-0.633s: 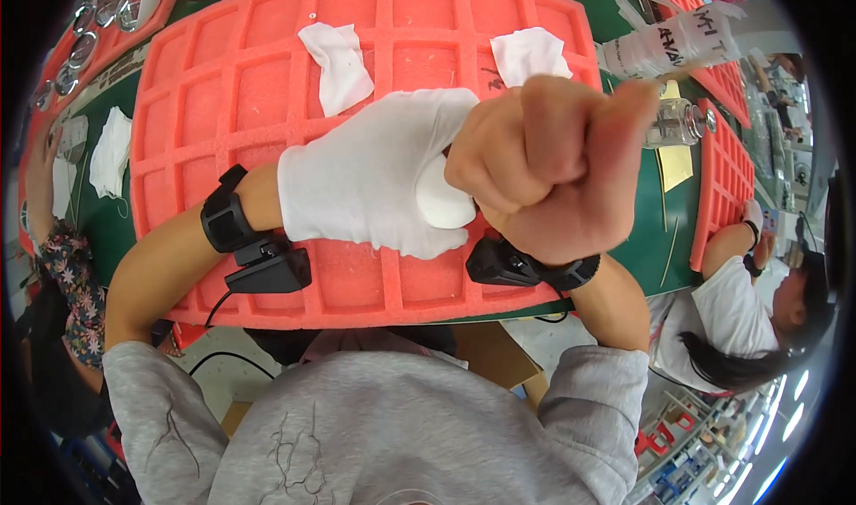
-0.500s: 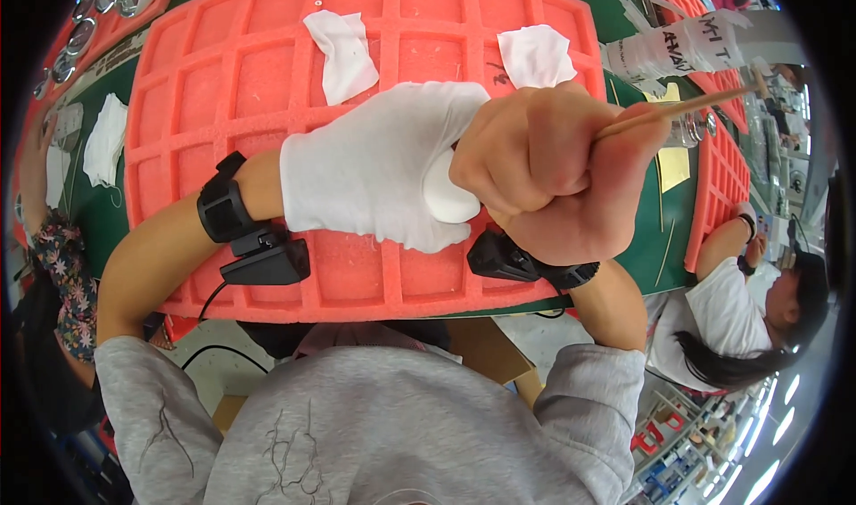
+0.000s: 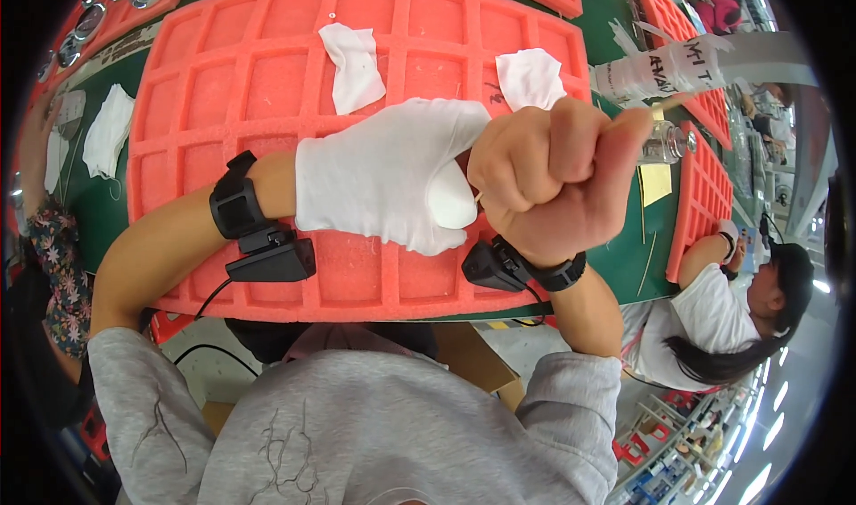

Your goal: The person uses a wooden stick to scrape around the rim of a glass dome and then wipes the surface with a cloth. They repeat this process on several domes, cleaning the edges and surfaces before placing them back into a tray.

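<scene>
My left hand [image 3: 379, 173], in a white cloth glove, is closed around a smooth white rounded piece [image 3: 451, 198] whose kind I cannot make out. Against its far side presses my bare right hand [image 3: 557, 184], curled in a fist with thumb and forefinger pinching a thin wooden stick [image 3: 670, 103]. One end of the stick sticks out beyond the thumb. At the fist's other side a small pale tip shows near the white piece; whether it touches is unclear. Both hands are above a red foam tray [image 3: 276, 10] with square compartments.
Two white cloths [image 3: 355, 70] [image 3: 530, 79] lie on the tray. A small glass jar [image 3: 662, 142] and a yellow paper [image 3: 655, 183] are to the right on the green table [image 3: 637, 238]. A plastic-wrapped bar [image 3: 660, 70] stands beyond. People sit at both sides.
My right fist has turned and drawn slightly back, so less of the stick shows past the thumb. More of the glass jar shows. My left hand keeps its hold on the white piece.
</scene>
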{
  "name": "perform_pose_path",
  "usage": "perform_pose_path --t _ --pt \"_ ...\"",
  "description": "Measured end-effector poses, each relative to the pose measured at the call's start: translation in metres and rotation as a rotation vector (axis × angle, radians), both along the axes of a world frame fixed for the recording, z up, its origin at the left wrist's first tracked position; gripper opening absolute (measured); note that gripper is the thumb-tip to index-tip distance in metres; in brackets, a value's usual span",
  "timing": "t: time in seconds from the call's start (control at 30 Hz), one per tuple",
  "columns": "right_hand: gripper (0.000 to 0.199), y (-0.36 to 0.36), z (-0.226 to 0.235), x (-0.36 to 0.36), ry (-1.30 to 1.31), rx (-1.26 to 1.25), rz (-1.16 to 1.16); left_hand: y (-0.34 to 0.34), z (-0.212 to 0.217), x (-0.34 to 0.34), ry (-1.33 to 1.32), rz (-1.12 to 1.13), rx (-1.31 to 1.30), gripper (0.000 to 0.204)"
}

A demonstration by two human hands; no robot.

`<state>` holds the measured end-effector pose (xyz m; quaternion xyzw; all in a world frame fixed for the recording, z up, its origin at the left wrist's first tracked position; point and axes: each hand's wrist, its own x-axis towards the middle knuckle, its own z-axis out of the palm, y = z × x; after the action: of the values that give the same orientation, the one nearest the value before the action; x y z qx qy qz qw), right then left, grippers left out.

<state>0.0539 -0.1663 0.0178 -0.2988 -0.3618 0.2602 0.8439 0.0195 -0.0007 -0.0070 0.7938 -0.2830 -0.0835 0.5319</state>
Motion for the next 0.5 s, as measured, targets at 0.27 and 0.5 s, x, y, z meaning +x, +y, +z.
perform_pose_path --t 0.27,0.5 --pt "0.06 0.003 -0.003 -0.008 -0.133 -0.048 -0.033 -0.002 0.003 -0.001 0.012 0.015 0.044 0.037" --pt "0.059 -0.008 -0.004 0.001 0.086 -0.021 0.069 -0.004 0.006 -0.002 -0.002 0.013 0.056 0.037"
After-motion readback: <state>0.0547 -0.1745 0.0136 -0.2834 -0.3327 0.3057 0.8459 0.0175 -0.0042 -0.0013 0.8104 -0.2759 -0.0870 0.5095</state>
